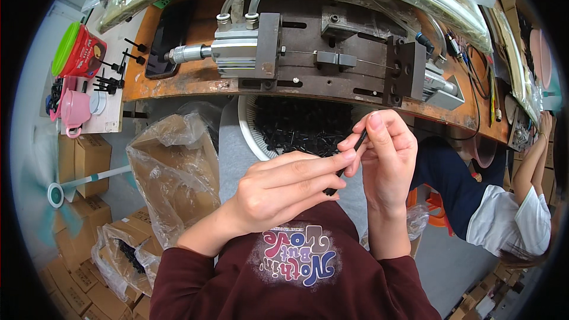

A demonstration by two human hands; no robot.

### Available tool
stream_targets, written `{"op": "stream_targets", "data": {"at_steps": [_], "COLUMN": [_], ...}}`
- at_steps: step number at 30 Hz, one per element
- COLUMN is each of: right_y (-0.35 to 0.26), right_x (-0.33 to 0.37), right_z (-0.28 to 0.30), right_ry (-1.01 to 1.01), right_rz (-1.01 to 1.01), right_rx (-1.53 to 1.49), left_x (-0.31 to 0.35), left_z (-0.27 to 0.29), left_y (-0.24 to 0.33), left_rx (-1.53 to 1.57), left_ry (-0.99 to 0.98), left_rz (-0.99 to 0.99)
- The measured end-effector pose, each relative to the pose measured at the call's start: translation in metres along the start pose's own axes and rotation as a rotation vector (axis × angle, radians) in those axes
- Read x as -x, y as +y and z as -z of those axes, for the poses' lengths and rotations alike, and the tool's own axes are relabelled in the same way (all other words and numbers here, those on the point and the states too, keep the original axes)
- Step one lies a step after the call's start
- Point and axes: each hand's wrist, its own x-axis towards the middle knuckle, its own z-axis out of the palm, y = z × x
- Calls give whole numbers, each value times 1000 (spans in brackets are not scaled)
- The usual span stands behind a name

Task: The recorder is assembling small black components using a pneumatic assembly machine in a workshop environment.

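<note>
Both of my hands are raised over my lap, in front of a white basket [245,133] heaped with small black plastic parts [299,124]. A thin black plastic rod [361,138] slants between them. My right hand [388,157] pinches its upper end between thumb and fingers. Around its middle the fingers of my left hand [284,185] are closed, covering part of it. The rod's thicker lower end shows beneath the left fingers. Beyond the basket, a metal fixture [341,80] with a cylinder at each side sits on the wooden bench [189,87].
Several black parts [109,83] lie at the left near a red tub [88,53] and a pink cup [75,108]. A phone [169,41] rests on the bench. A plastic-lined carton [178,166] stands left of the basket. Another person [504,213] works at the right.
</note>
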Motion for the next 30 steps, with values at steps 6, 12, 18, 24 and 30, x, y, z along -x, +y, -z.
{"op": "stream_targets", "data": {"at_steps": [6,12,18,24,30], "right_y": [-2,-11,-8,-21,-14], "right_x": [-7,-11,-19,-29,-29], "right_z": [6,-1,3,-2,-7], "right_ry": [-45,-14,-35,-38,-6], "right_rz": [68,304,569,159,380], "right_rx": [85,479,676,283,530], "left_x": [-4,-9,-17,-14,-15], "left_z": [3,2,2,5,3], "left_y": [-3,-9,-12,-13,-16], "left_rx": [-58,-94,-132,-159,-198], "left_ry": [-4,18,32,38,63], "left_rz": [-23,-76,-127,-120,-136]}}
